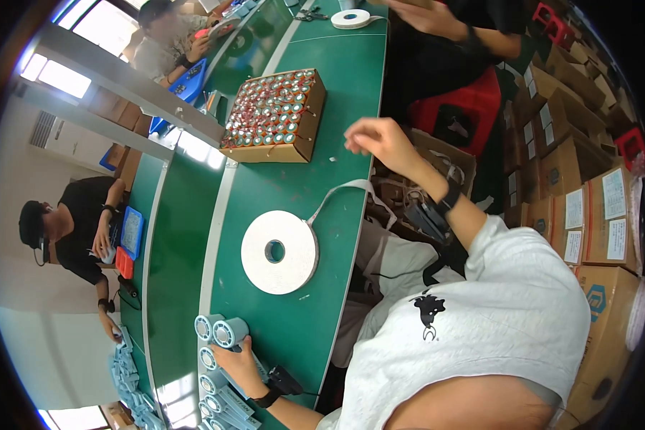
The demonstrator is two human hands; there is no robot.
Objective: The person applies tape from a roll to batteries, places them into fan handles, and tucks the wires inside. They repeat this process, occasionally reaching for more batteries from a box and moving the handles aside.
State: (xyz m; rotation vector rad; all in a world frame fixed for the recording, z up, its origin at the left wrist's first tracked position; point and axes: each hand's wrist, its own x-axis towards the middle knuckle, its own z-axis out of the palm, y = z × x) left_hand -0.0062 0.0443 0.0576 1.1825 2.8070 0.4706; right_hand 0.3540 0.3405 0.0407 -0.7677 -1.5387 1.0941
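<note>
My left hand point(239, 363) is closed around a light-blue battery pack point(231, 332) with round ringed ends, at the head of a row of similar packs point(213, 383). My right hand point(383, 145) hovers over the table's edge with its fingers curled. Whatever its fingertips may hold is too small or hidden to make out. Between my hands a large roll of white tape point(294, 251) lies flat on the green table point(337, 215), its loose end trailing over the edge. Beyond my right hand stands a cardboard box point(312, 118) packed with upright cells.
A black device point(287, 381) lies beside my left wrist. A red stool point(473, 107) and stacked cartons point(580, 208) stand beside the table. Co-workers sit across a divider and farther along. Near the far end are another tape roll point(351, 18) and scissors point(312, 14).
</note>
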